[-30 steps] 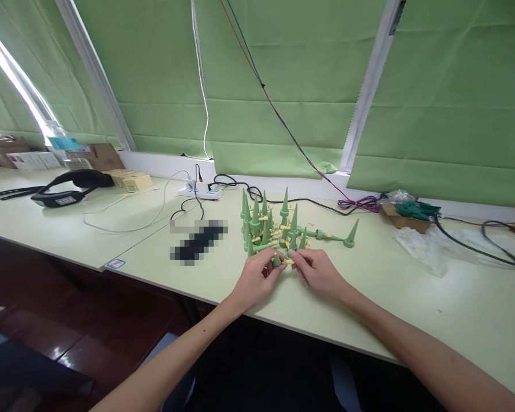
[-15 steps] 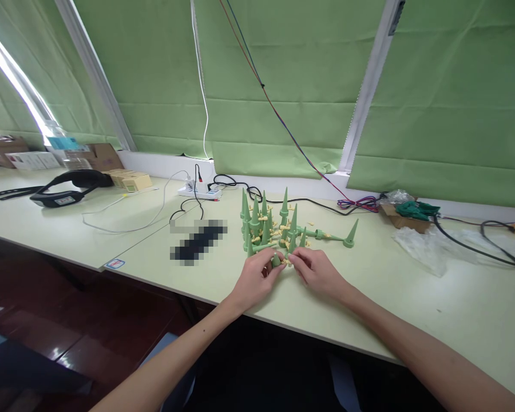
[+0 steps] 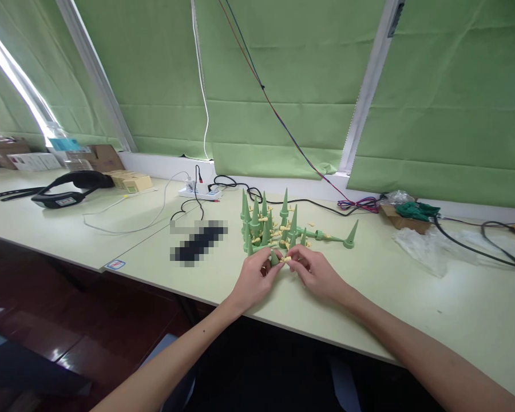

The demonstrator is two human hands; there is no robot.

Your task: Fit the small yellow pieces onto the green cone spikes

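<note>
My left hand (image 3: 256, 276) is closed around a green cone-shaped piece (image 3: 274, 258), which is partly hidden by the fingers. Between the two hands, a small pale-yellow peg (image 3: 286, 259) is pinched by the fingertips of my right hand (image 3: 314, 271). The peg's left end is at the cone piece; whether it sits in it, I cannot tell. Just beyond my hands stands a cluster of green cone pieces (image 3: 254, 216) with yellow pegs sticking out of them. A separate green cone (image 3: 352, 233) stands at the cluster's right, near a lying cone (image 3: 330, 237).
A pixelated dark object (image 3: 198, 243) lies left of the hands. Behind the cluster are a white power strip (image 3: 199, 192) and black cables. A black headset (image 3: 68, 189) rests farther left. On the right are plastic bags (image 3: 420, 249) and a small cardboard box (image 3: 405, 220).
The yellow peg at my right fingertips shows more clearly, pointing toward the cone. The green cone in my left hand has tilted slightly left. Both hands stay in nearly the same place.
</note>
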